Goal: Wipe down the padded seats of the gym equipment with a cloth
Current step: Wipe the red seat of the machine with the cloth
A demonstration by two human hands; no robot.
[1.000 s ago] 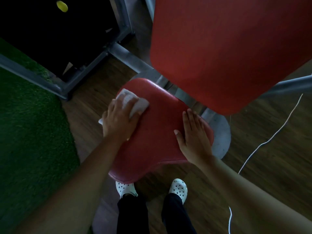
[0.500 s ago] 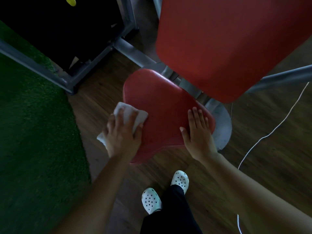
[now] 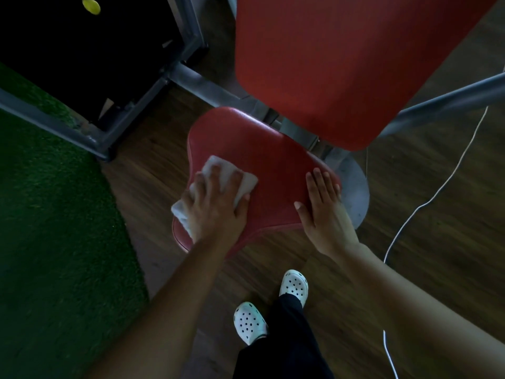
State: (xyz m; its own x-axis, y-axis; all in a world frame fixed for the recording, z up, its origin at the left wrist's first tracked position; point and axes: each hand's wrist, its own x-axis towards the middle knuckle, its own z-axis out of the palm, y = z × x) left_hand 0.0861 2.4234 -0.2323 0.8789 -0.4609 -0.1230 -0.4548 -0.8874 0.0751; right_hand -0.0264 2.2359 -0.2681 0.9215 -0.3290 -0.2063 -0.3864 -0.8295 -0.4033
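A red padded seat (image 3: 273,160) sits low in the middle of the head view, with a large red back pad (image 3: 341,58) rising above and behind it. My left hand (image 3: 216,206) presses a white cloth (image 3: 232,173) flat on the seat's left part, fingers spread over it; one cloth corner hangs off the left edge. My right hand (image 3: 325,212) lies flat on the seat's right edge, fingers together, holding nothing.
Grey metal frame bars (image 3: 196,80) run behind the seat, and a round grey base plate (image 3: 355,192) lies under its right side. Green turf (image 3: 54,228) covers the floor at left. A white cable (image 3: 426,203) trails across the wooden floor at right. My white clogs (image 3: 293,285) stand below.
My left hand has slid the cloth from the seat's near left edge back up and rightward onto the pad. My right hand has stayed on the right edge.
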